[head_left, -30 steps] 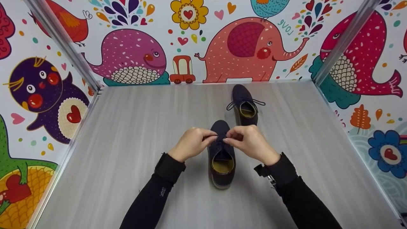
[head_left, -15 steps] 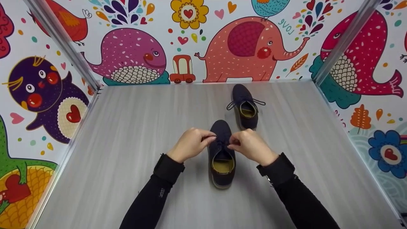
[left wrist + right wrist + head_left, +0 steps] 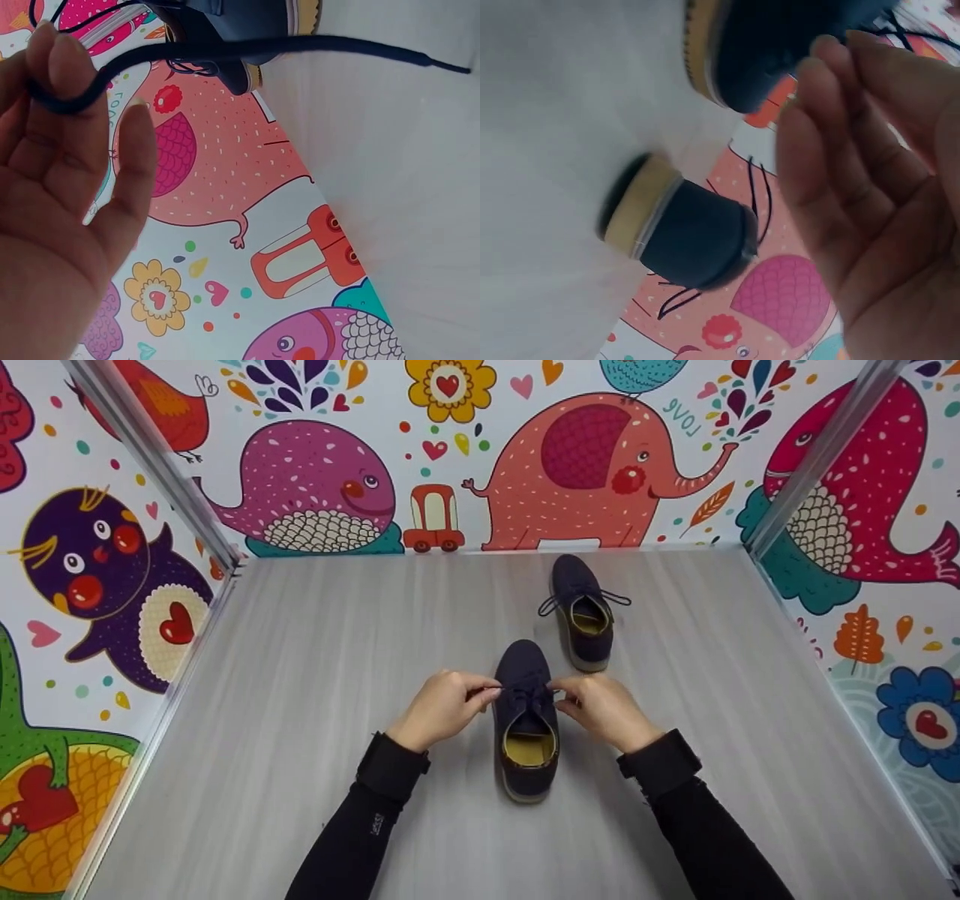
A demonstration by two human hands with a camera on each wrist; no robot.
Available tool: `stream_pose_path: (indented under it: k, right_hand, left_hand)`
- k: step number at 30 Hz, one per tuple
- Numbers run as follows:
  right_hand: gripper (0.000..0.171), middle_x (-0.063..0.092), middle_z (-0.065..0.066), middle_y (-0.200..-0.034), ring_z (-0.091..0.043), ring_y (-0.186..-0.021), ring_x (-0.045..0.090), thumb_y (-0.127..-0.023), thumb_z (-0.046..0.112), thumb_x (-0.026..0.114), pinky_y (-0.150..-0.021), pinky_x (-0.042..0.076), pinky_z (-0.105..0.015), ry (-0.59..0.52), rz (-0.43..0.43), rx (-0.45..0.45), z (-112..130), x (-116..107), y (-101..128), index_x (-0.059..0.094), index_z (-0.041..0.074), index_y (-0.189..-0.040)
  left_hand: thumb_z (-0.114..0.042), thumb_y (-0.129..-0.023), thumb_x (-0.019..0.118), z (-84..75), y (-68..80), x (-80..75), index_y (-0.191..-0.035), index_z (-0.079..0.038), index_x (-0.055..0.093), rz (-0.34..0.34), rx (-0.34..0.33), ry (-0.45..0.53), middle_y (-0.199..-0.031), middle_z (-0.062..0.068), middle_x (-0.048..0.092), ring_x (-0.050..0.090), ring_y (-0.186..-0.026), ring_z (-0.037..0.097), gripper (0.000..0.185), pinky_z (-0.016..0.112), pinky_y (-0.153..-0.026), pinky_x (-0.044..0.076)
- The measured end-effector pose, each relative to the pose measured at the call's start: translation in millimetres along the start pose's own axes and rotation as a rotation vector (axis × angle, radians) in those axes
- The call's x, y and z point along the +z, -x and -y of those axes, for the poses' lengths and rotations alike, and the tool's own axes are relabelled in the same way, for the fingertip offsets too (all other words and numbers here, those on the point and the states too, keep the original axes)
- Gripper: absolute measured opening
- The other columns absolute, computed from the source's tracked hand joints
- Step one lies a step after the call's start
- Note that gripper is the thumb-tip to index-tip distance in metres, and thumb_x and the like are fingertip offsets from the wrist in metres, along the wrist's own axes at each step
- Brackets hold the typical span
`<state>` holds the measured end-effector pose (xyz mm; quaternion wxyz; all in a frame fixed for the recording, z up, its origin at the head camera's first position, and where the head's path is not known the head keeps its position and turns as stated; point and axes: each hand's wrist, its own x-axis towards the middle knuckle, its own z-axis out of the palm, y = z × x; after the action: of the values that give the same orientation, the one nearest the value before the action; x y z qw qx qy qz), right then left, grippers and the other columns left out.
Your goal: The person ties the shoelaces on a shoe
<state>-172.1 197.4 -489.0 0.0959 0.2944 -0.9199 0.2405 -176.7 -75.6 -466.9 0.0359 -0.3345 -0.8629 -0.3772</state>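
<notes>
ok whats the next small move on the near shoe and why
Probably draw the lace outward both ways: the left hand pinches it on one side of the near shoe, and the right hand seems to on the other.

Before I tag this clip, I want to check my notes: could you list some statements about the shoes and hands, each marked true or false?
1. The left hand holds a lace. True.
2. The nearer shoe lies on its side. False: it stands upright on the floor.
3. Lace loops stick out on both sides of the farther shoe. True.
4. The shoes are red inside. False: the inside is yellow.
5. The right hand is inside the farther shoe. False: it is beside the nearer shoe.
</notes>
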Motion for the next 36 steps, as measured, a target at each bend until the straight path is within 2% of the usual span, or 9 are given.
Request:
stream_pose_path:
  k: [7, 12, 15, 19, 22, 25, 28, 33, 36]
  right_hand:
    - [0.012, 0.070, -0.002, -0.080, -0.020, -0.068, 0.067, -0.081, 0.002, 0.080, -0.056, 0.052, -0.037, 0.135, -0.131, -0.134, 0, 14, 2, 0.072, 0.009, -0.086]
    - [0.016, 0.066, -0.001, -0.074, -0.020, -0.063, 0.064, -0.081, 0.002, 0.080, -0.053, 0.051, -0.037, 0.136, -0.095, -0.117, -8, 12, 10, 0.066, 0.010, -0.079]
    - [0.013, 0.068, -0.002, -0.075, -0.021, -0.065, 0.065, -0.080, 0.000, 0.078, -0.057, 0.052, -0.037, 0.105, -0.042, -0.061, -24, 6, 21, 0.068, 0.009, -0.081]
    - [0.011, 0.072, -0.007, -0.081, -0.027, -0.073, 0.068, -0.079, -0.005, 0.075, -0.066, 0.054, -0.042, 0.105, 0.000, 0.084, -60, -16, 48, 0.072, 0.005, -0.084]
    - [0.010, 0.071, -0.011, -0.080, -0.032, -0.073, 0.067, -0.079, -0.007, 0.073, -0.066, 0.053, -0.047, 0.153, 0.011, 0.213, -84, -39, 69, 0.072, 0.002, -0.083]
    - [0.006, 0.070, -0.014, -0.077, -0.034, -0.069, 0.066, -0.080, -0.007, 0.071, -0.063, 0.052, -0.049, 0.168, 0.023, 0.303, -93, -55, 80, 0.072, -0.002, -0.083]
    - [0.008, 0.071, -0.016, -0.081, -0.034, -0.072, 0.067, -0.083, -0.006, 0.071, -0.065, 0.053, -0.049, 0.151, 0.003, 0.297, -84, -51, 77, 0.072, -0.004, -0.091]
    - [0.018, 0.073, -0.012, -0.092, -0.027, -0.079, 0.070, -0.083, 0.000, 0.077, -0.072, 0.054, -0.043, 0.093, -0.062, 0.139, -40, -15, 54, 0.074, 0.001, -0.101]
    - [0.017, 0.074, -0.009, -0.093, -0.022, -0.077, 0.070, -0.083, 0.004, 0.079, -0.070, 0.055, -0.039, 0.066, -0.064, 0.055, -17, 3, 38, 0.074, 0.004, -0.099]
  left_hand:
    - [-0.020, -0.099, 0.063, 1.1, 3.8, 0.3, -0.104, -0.006, 0.076, -0.006, -0.007, -0.011, -0.068, -0.007, 0.062, 0.051, -0.056, 0.003, 0.021, 0.025, -0.058, 0.046]
    - [-0.020, -0.099, 0.063, 3.0, 6.5, -0.3, -0.104, -0.005, 0.077, -0.005, -0.017, -0.015, -0.068, -0.007, 0.061, 0.051, -0.057, 0.003, 0.021, 0.025, -0.059, 0.046]
    - [-0.019, -0.099, 0.063, 5.3, 8.8, -1.3, -0.103, -0.006, 0.077, -0.019, -0.025, -0.019, -0.068, -0.008, 0.061, 0.052, -0.058, 0.004, 0.019, 0.026, -0.059, 0.046]
    - [-0.019, -0.098, 0.064, 8.5, 12.3, -2.5, -0.100, -0.007, 0.078, -0.026, -0.044, -0.028, -0.067, -0.008, 0.061, 0.052, -0.058, 0.005, 0.018, 0.027, -0.057, 0.045]
    - [-0.017, -0.097, 0.065, 11.8, 15.2, -3.1, -0.098, -0.007, 0.078, -0.034, -0.062, -0.043, -0.067, -0.008, 0.061, 0.053, -0.058, 0.005, 0.016, 0.027, -0.057, 0.045]
    - [-0.016, -0.096, 0.067, 16.0, 17.6, -2.4, -0.098, -0.005, 0.078, -0.037, -0.087, -0.056, -0.067, -0.008, 0.062, 0.055, -0.059, 0.005, 0.015, 0.027, -0.059, 0.046]
    - [-0.016, -0.096, 0.068, 17.3, 17.7, 0.2, -0.101, -0.005, 0.077, -0.020, -0.109, -0.049, -0.068, -0.008, 0.063, 0.056, -0.059, 0.005, 0.015, 0.026, -0.057, 0.047]
    - [-0.019, -0.095, 0.068, 11.0, 10.5, 9.2, -0.104, -0.006, 0.076, 0.037, -0.117, -0.030, -0.074, -0.003, 0.069, 0.056, -0.059, 0.004, 0.018, 0.025, -0.056, 0.047]
    - [-0.022, -0.095, 0.069, 5.7, 4.9, 14.3, -0.104, -0.008, 0.077, 0.059, -0.123, -0.037, -0.078, -0.001, 0.070, 0.056, -0.059, 0.004, 0.018, 0.025, -0.056, 0.047]
